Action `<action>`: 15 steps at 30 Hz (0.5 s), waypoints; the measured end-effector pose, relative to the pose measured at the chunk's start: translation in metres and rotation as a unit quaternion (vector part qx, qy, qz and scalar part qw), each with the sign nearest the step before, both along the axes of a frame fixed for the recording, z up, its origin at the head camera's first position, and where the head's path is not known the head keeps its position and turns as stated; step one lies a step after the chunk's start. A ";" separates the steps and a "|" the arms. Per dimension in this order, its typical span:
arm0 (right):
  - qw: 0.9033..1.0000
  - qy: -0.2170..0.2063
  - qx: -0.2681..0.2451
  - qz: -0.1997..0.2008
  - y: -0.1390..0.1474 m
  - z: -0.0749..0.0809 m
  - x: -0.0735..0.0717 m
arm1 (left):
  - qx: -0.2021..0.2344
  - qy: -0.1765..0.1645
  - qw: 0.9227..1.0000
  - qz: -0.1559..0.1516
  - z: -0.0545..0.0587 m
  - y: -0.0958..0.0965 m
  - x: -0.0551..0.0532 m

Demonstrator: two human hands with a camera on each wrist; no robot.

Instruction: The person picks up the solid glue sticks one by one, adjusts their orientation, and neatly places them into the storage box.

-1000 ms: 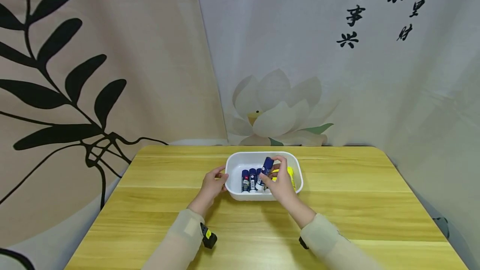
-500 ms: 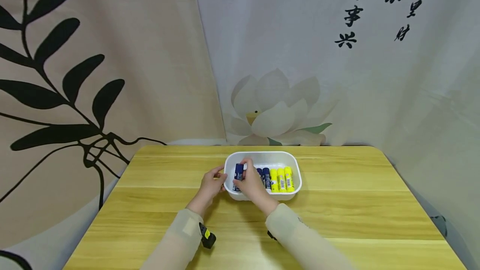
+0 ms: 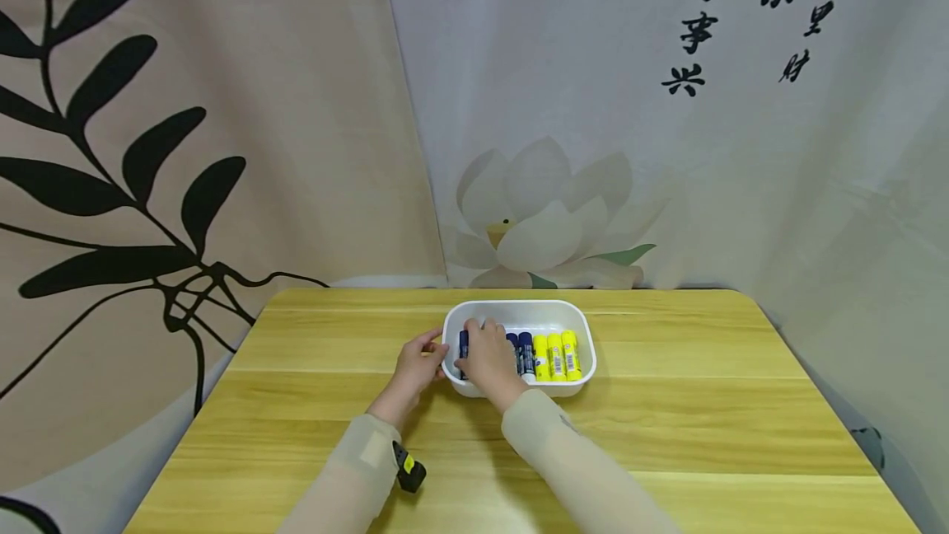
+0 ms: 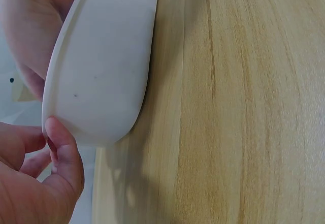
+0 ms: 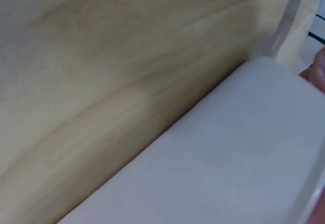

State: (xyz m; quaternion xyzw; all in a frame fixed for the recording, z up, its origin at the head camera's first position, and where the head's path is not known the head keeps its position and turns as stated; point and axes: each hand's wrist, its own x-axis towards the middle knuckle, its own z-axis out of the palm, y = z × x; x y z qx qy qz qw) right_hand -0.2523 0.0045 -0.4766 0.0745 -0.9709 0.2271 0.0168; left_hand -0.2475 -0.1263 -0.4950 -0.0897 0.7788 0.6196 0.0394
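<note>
A white plastic tray (image 3: pixel 534 306) holds a row of glue sticks. My left hand (image 3: pixel 418 365) pinches the tray's left rim between thumb and fingers; the left wrist view shows the thumb on the outer wall. Inside the tray's left end, my right hand (image 3: pixel 491 357) has its thumb and fingertips around a dark blue glue stick (image 3: pixel 463 344), most of which the hand covers. To the right of that hand stand dark blue glue sticks (image 3: pixel 526 353), then yellow glue sticks (image 3: pixel 556 357). In the right wrist view, the tray's outer wall (image 5: pixel 218 158) hides the right fingers.
The tray stands near the far edge of a wooden table (image 3: pixel 667 419). Behind the table hangs a printed cloth (image 3: pixel 311 105) with dark leaves, a pale flower and black characters. A small black device (image 3: pixel 409 468) is strapped to the left wrist.
My right hand has carried a dark blue glue stick from the tray's middle to its left end and lowered it there. The left hand keeps its place on the rim.
</note>
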 end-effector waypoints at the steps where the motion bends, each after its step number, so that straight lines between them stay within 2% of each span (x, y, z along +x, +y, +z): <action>1: 1.000 -0.003 0.010 -0.002 0.000 0.000 -0.001 | 0.001 -0.001 1.000 0.000 0.000 0.000 0.000; 10: 0.997 -0.012 0.078 0.019 0.003 -0.005 -0.007 | -0.002 -0.003 1.000 0.000 0.003 0.002 0.002; 15: 0.997 -0.017 0.068 0.039 0.012 -0.002 -0.005 | -0.002 -0.004 1.000 0.002 0.002 0.002 0.001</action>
